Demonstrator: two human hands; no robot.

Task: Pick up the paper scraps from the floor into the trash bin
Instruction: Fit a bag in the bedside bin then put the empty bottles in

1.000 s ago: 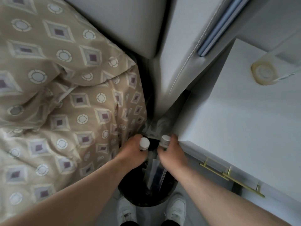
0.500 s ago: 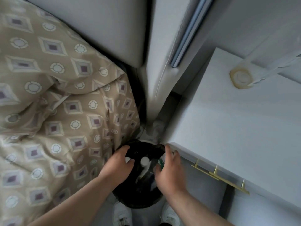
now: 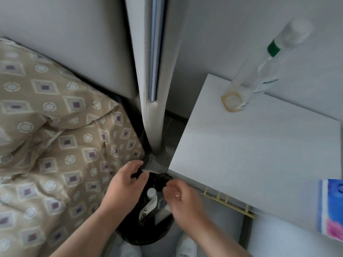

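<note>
The head camera is looking down at the trash bin [image 3: 148, 238]. It is sitting on the floor, squeezed between the bed cover [image 3: 55, 130] and the white cabinet [image 3: 259, 154]. The left hand [image 3: 126, 186] is hanging over the bin's left side, with its fingers bending toward the black bag [image 3: 157, 180]. I cannot tell if it is pinching the bag. The right hand [image 3: 182, 200] is looking blurry over the right side, and I cannot tell if it is holding anything. A bottle [image 3: 150, 193] is lying inside the bin. No paper scraps are showing on the floor here.

The bin is sitting in a tight spot, so a bump from either hand could be tipping it over and spilling it. A scrap dropped near the edge could be sliding into the dark gap by the bed.
</note>
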